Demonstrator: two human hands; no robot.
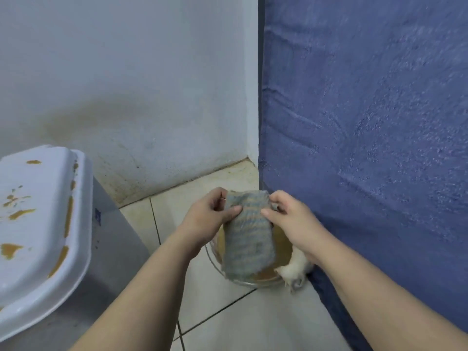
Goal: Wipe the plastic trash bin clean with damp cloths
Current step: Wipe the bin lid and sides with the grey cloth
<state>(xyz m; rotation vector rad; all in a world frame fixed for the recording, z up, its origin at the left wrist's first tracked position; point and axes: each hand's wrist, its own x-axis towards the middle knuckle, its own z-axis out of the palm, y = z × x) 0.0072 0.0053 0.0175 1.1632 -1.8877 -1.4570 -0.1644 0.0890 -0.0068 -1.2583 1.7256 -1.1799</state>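
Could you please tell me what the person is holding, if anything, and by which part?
The left hand and right hand pinch the striped cloth at its two top corners; it hangs over the bowl.

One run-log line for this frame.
stage: cloth prep | left hand: holds cloth | right hand: holds cloth | cloth: above bowl | white cloth: on bowl rim | bin: stained, untouched

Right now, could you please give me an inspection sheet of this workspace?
Surface: pale tiled floor, grimy along the wall.
Job's things: grey trash bin, white lid spotted brown; striped cloth above a bowl of brownish water; white cloth on the bowl's rim.
Clutter: nothing seen.
Hands: left hand and right hand both pinch the striped cloth's top edge.
Cables: nothing seen.
Surroundings: white wall; blue textured panel at right.
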